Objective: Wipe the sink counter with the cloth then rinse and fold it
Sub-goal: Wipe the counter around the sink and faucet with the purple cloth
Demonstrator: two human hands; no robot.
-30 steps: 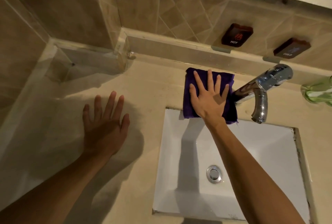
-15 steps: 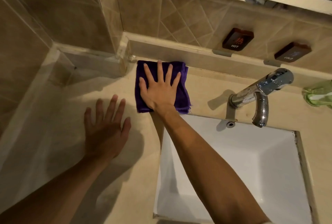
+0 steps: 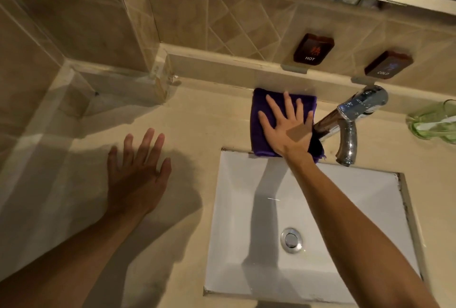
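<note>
A folded purple cloth [image 3: 259, 122] lies on the beige sink counter [image 3: 197, 120], behind the basin's back left corner and against the backsplash ledge. My right hand [image 3: 287, 127] presses flat on it, fingers spread, just left of the chrome faucet [image 3: 350, 120]. The cloth's right edge is in shadow under the faucet base. My left hand [image 3: 138, 172] rests flat on the counter to the left of the white sink basin [image 3: 333, 209], fingers apart, holding nothing.
The basin has a chrome drain [image 3: 291, 239]. A green glass dish [image 3: 434, 122] sits at the far right of the counter. Dark HOT [image 3: 313, 48] and COLD [image 3: 388, 64] plates are on the tiled wall. A tiled wall corner closes off the counter's left side.
My right hand slid the cloth left along the back of the counter, then back right beside the faucet. My left hand stayed put.
</note>
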